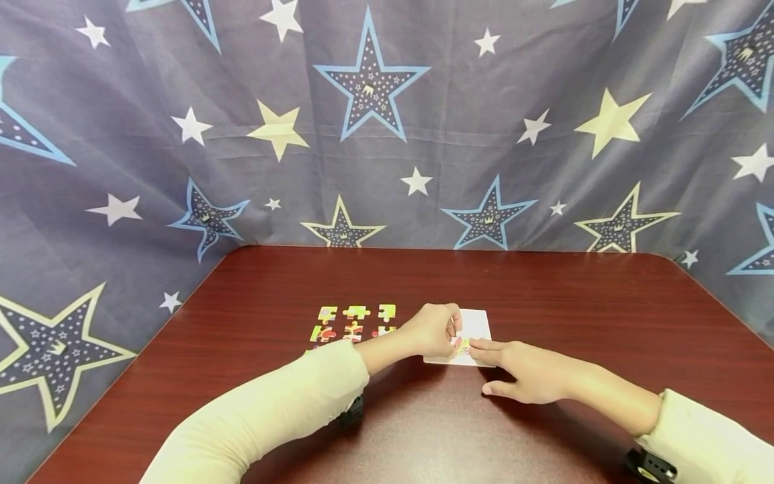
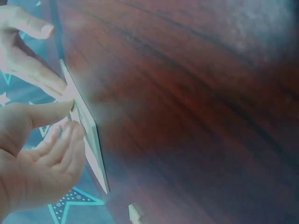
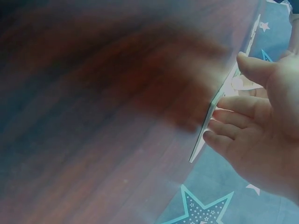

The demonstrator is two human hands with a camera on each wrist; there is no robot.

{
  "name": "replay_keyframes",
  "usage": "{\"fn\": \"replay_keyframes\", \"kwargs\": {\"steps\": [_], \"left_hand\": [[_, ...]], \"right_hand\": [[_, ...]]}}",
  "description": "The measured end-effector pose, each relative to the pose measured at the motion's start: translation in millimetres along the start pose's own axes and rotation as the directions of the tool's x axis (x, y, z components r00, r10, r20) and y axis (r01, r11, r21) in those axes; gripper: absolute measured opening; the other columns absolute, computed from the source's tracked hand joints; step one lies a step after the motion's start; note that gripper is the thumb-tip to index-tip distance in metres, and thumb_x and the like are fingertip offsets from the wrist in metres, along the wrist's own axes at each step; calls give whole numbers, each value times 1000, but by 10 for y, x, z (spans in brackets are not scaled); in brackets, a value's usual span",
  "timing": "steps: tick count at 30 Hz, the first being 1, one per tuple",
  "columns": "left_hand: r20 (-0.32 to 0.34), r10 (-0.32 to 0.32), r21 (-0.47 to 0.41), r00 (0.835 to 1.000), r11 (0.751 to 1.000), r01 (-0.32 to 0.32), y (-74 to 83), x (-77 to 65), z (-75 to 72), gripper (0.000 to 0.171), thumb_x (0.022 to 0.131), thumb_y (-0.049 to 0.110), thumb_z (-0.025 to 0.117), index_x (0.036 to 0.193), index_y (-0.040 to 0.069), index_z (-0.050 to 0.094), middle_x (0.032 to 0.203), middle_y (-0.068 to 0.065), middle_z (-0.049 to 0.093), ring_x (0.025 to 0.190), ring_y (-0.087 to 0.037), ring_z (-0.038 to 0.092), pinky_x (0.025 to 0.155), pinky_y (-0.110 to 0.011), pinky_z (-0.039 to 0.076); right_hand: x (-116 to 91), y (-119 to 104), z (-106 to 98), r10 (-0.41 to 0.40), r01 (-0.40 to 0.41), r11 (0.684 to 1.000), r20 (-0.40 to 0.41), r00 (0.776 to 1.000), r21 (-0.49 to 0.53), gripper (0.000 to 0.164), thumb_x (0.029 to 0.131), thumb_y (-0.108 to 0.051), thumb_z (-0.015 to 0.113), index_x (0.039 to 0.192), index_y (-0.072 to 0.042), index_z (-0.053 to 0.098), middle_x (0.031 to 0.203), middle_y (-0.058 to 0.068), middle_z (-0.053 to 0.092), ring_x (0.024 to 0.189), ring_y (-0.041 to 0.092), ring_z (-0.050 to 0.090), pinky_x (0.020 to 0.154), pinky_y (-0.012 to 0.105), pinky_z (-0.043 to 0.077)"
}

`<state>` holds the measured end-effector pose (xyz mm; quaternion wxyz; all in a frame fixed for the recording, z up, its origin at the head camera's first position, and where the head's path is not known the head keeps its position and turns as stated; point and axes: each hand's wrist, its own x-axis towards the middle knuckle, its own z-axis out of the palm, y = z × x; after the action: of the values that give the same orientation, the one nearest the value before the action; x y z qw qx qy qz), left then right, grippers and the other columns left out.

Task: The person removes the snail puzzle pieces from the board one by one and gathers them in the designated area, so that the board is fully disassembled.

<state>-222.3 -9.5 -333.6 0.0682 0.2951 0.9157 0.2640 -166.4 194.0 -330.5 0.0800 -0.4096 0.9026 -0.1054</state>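
Note:
A white square board [image 1: 475,324] lies on the table with a few colourful jigsaw puzzle pieces [image 1: 461,346] on its near part. My left hand [image 1: 432,329] is over the board's left side, thumb and fingers pinching a puzzle piece [image 2: 73,105] at the board's surface; the fingers mostly hide it. From the right, my right hand [image 1: 532,372] reaches onto the board with straight fingers, their tips touching the board beside the pieces. Its thumb stands apart over the table. In the right wrist view, the fingers [image 3: 233,116] rest along the board [image 3: 201,137].
Left of the board, several loose puzzle pieces [image 1: 357,312] lie in rows on the dark red-brown table [image 1: 544,289]. My left forearm covers some of them. A grey curtain [image 1: 447,128] with stars hangs behind the table.

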Motion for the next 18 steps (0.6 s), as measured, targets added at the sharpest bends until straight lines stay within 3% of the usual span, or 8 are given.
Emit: {"fn": "replay_keyframes", "kwargs": {"steps": [6, 13, 18], "left_hand": [[-25, -83, -177, 996, 981, 77, -44, -11, -12, 21, 73, 3, 78, 88, 6, 65, 76, -8, 73, 62, -4, 56, 56, -15, 44], [-34, -192, -276, 981, 945, 175, -105, -70, -101, 18, 72, 13, 81, 85, 10, 69, 79, -6, 75, 66, -3, 60, 59, -16, 44], [-1, -242, -346, 970, 910, 227, -175, -143, -161, 18, 72, 13, 82, 84, 8, 70, 79, -7, 76, 63, -4, 62, 57, -18, 45]], "right_hand": [[4, -4, -12, -11, 11, 1000, 1, 1000, -3, 53, 93, -31, 61, 136, -1, 52, 146, 19, 47, 133, 33, 49, 104, 49, 43], [8, -10, -18, -10, 10, 1000, 7, 1000, 1, 53, 93, -30, 61, 135, 0, 52, 146, 19, 46, 132, 33, 49, 104, 48, 44], [12, -17, -29, 3, -3, 1000, 17, 1000, 11, 53, 93, -29, 61, 135, 1, 52, 146, 20, 46, 133, 34, 48, 105, 49, 42]]}}
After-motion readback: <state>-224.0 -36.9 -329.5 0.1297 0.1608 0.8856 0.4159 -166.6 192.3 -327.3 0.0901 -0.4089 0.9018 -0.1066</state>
